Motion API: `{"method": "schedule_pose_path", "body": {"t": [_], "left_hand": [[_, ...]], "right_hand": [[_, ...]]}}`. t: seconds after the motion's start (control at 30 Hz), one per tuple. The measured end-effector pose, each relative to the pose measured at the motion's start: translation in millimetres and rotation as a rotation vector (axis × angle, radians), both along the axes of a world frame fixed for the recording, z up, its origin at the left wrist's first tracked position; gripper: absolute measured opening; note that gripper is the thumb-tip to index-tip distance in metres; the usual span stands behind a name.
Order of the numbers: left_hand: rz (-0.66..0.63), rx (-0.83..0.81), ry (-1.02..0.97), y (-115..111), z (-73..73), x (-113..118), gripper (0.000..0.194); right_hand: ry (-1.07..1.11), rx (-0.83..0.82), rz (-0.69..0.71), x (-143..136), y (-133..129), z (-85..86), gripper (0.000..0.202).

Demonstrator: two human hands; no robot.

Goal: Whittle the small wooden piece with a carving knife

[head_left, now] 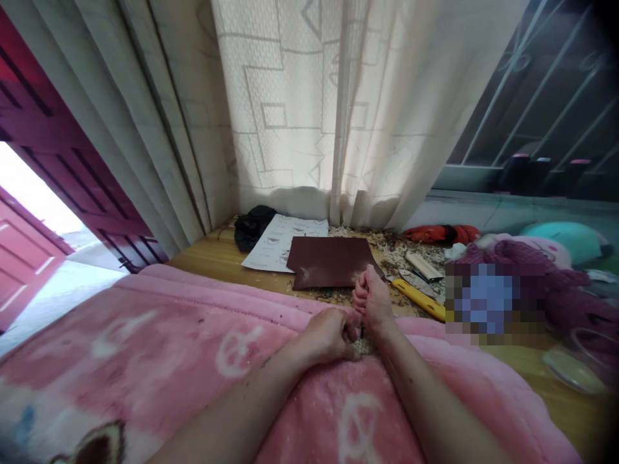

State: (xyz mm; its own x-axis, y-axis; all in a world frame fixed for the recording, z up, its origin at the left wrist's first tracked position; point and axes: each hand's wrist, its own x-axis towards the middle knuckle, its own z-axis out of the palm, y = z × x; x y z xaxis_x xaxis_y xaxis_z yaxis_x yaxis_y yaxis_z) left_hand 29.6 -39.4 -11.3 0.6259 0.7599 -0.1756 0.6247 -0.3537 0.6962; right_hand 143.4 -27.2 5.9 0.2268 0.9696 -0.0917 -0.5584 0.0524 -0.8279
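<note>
My left hand [330,335] is closed around a small beige, woven-looking piece [365,347] above the pink blanket [169,361]. Most of that piece is hidden by my fingers and wrist. Just above it my right hand [372,299] is curled into a fist, close against my left fingers. What the fist grips, if anything, is hidden. Beyond my hands lies a dark brown flat sheet [331,258] on the wooden table. A yellow utility knife [418,298] rests to the right of my right hand.
Pale shavings [394,258] litter the table. White printed paper [285,238] and a black bag [254,227] lie at the back left. A cream-handled tool [423,266], a red-orange item [445,234] and purple cloth [512,264] are on the right. Curtains [280,96] hang behind.
</note>
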Motion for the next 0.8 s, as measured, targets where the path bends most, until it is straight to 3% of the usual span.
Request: {"method": "schedule_pose_path", "body": {"t": [0.2, 0.33, 0.43, 0.67, 0.8], "left_hand": [[0.02, 0.032, 0.061, -0.6, 3.0, 1.1, 0.026], [0.02, 0.014, 0.054, -0.6, 3.2, 0.5, 0.027], [0.019, 0.011, 0.043, -0.3, 1.8, -0.2, 0.027], [-0.009, 0.0, 0.011, 0.3, 0.4, -0.8, 0.025], [-0.027, 0.003, -0.025, 0.8, -1.7, -1.2, 0.024]], "right_hand": [[-0.107, -0.107, -0.344, 4.2, 1.5, -8.3, 0.04], [-0.157, -0.109, -0.449, 5.9, 1.0, -12.0, 0.038], [-0.084, -0.084, -0.391, 5.4, 0.0, -11.0, 0.037], [0.049, 0.083, 0.007, 3.4, -3.5, -4.4, 0.038], [0.072, 0.11, 0.114, 2.9, -3.8, -2.3, 0.038]]}}
